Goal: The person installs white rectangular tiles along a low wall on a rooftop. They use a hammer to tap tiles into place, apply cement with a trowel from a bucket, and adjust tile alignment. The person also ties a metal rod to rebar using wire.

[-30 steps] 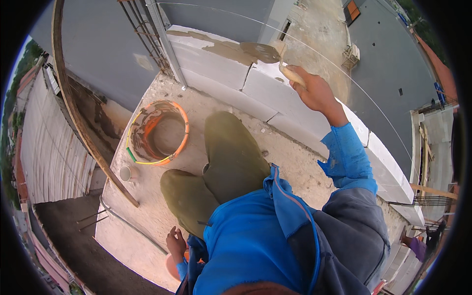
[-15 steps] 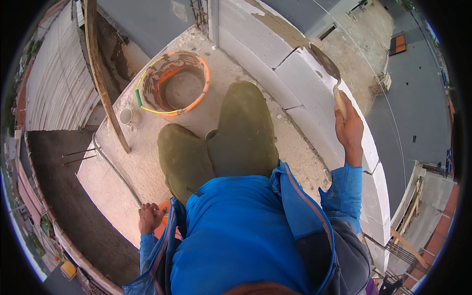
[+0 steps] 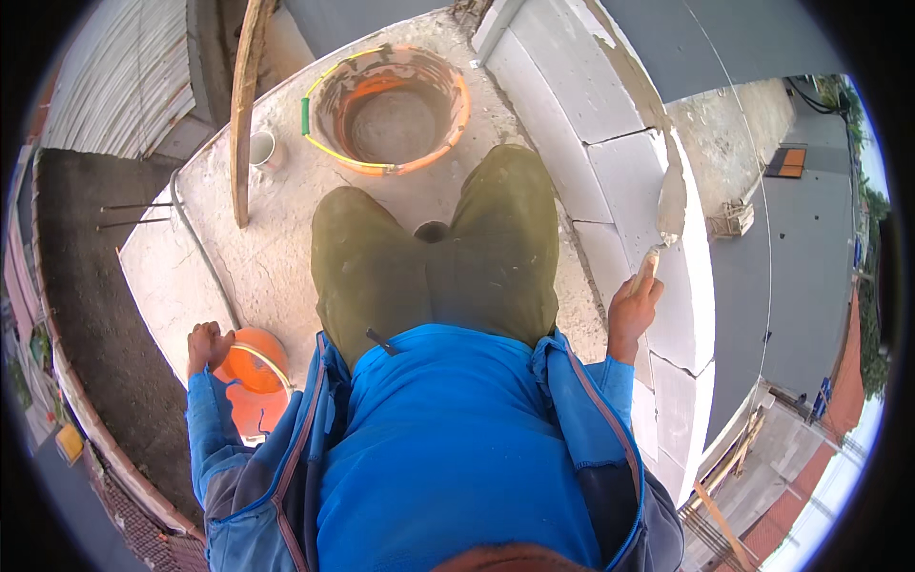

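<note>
My right hand is closed around the pale handle of a trowel above the block wall's inner edge. Its blade points away from me over the wall top and is hard to tell from the grey mortar there. On the left, my left hand hovers beside an orange bucket or tub, fingers loosely curled, thumb apart, nothing visible in it. In front of my knees stands an orange bucket of grey mortar, with a yellow handle and green grip.
The white block wall curves along my right; a thin string runs beyond it. A wooden post, a white cup and a grey pipe are at the left. The slab edge drops to a lower level.
My right hand has brought the trowel nearer me along the wall top. My left hand has moved outward, uncovering more of the orange bucket or tub. The whole view has shifted.
</note>
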`<state>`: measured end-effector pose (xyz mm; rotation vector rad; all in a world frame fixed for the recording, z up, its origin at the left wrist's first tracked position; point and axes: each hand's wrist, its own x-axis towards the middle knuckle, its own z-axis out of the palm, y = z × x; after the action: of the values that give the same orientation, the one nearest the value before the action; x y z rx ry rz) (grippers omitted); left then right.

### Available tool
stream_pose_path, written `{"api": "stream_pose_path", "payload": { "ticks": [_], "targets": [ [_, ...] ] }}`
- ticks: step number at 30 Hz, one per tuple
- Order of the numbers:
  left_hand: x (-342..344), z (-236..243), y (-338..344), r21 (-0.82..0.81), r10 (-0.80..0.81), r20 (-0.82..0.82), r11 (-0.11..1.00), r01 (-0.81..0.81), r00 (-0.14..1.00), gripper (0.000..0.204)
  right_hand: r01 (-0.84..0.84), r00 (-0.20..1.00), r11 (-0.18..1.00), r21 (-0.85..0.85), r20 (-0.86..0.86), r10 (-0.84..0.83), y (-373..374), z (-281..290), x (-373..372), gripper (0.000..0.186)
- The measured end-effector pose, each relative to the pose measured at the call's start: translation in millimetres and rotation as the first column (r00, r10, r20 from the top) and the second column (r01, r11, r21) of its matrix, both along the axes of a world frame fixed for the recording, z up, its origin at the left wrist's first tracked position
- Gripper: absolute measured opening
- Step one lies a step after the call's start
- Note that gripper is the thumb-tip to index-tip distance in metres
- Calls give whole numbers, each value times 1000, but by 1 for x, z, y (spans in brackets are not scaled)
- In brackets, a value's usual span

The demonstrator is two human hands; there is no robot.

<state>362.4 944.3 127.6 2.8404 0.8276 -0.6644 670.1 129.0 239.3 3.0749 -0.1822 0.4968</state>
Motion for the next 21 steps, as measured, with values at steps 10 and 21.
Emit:
{"api": "stream_pose_path", "payload": {
  "ticks": [10, 21],
  "targets": [
    [73, 53, -54, -130, -30, -17, 991, 28, 999, 31, -341, 939, 903, 261, 135, 316, 74, 64, 12, 54],
    [264, 9, -161, -867, 634, 282, 490, -92, 720, 56, -753, 529, 655, -52, -639, 558, 332, -7, 245, 28]
  ]
}}
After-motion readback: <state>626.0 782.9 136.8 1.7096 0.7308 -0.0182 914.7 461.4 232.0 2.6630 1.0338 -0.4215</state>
